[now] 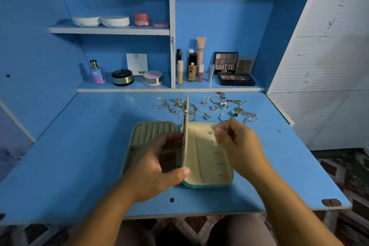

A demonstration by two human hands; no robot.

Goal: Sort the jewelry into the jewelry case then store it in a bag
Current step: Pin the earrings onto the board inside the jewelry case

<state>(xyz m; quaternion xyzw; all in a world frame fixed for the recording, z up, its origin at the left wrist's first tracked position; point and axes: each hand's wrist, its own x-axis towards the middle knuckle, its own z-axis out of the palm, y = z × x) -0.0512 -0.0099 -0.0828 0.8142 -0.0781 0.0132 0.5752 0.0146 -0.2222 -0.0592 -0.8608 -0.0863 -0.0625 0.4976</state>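
Fingers (173, 137) of the left hand (157, 166) were clamped on the middle flap (186, 124) of the jewelry case (211, 185): the thumb pressed on the right face of the flap near its lower edge, and the other fingers lay on its left face. The flap stood upright on its edge between the two halves of the case.

The right hand (237, 142) hovered over the far right corner of the right half, with its fingers curled together toward the thumb. Whether they pinched some small piece I could not tell.

The case lay open and flat on the blue desk (79, 146), directly under both hands. Its left half showed padded ring rolls, and its right half showed a cream lining with short slits along the right side.

The jewelry (214, 108), that is rings, chains and earrings, was scattered on the desk just behind the case, apart from both hands and nearer to the right one.

Behind it, on the low shelf (127, 88), stood cosmetics, among them a perfume bottle (97, 73) at the left and an eyeshadow palette (226, 63) at the right.
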